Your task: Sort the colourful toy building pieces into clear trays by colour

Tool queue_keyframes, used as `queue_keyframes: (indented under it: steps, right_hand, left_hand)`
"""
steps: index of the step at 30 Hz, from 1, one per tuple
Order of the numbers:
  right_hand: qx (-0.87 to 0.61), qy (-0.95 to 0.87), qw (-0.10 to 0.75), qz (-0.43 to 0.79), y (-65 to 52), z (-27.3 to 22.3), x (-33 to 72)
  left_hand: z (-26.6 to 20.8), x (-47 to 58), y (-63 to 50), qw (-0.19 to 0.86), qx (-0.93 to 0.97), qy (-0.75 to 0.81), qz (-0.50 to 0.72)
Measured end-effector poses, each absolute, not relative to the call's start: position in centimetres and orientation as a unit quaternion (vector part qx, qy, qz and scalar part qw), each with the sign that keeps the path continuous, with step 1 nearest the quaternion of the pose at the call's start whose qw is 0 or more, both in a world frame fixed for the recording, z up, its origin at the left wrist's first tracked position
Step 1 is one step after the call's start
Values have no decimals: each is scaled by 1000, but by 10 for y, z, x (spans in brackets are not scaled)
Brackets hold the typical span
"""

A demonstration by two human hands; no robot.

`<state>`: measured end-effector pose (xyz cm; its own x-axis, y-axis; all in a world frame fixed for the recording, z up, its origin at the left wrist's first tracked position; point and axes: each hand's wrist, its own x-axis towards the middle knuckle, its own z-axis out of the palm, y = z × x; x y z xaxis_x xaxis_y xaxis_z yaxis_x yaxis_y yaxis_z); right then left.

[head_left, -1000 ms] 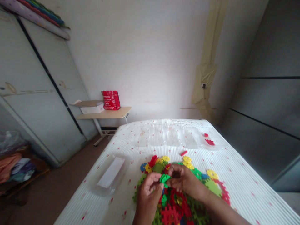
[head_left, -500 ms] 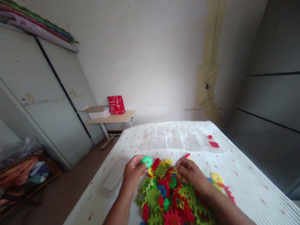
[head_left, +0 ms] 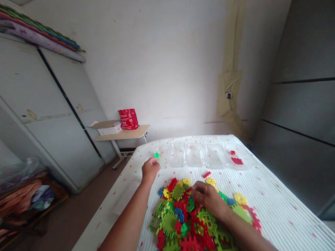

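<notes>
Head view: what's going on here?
A person's left hand is by the left end of a clear tray, a green piece just beyond; whether it is held is unclear. The right hand is at a pile of colourful pieces. Two red pieces lie in the tray's right end, a red stick between pile and tray.

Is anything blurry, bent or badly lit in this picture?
In the head view, wide-angle distortion probably makes the wardrobe lean; the wall looks brightest mid-frame, while the gray panels at right look dim; the clear plastic tray nearly vanishes against the white tablecloth; and the green piece by the left hand is too soft to show whether it's held.
</notes>
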<state>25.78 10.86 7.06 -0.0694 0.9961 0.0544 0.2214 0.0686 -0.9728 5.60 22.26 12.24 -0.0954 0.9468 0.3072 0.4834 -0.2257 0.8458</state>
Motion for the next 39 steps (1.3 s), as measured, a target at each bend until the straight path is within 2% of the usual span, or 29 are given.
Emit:
queue_keyframes:
  steps: [5, 9, 15, 24, 31, 39]
  right_hand:
    - [-523, -592, 437, 430, 110, 67, 258]
    - [-527, -597, 427, 429, 109, 67, 257]
    - [-514, -606, 426, 432, 108, 66, 259]
    - [-535, -548, 412, 494, 110, 82, 282]
    - [-550, -570, 441, 421, 114, 84, 293]
    - [-556, -690, 403, 229, 103, 97, 278]
  left_hand:
    - [91, 41, 194, 271, 659, 571, 407]
    - [68, 30, 169, 210, 696, 575, 375]
    - [43, 16, 155, 193, 678, 582, 406]
    - [41, 20, 149, 264, 681, 536, 423]
    - [38, 22, 148, 273, 699, 514, 415]
    - [36, 23, 148, 249, 749, 471, 394]
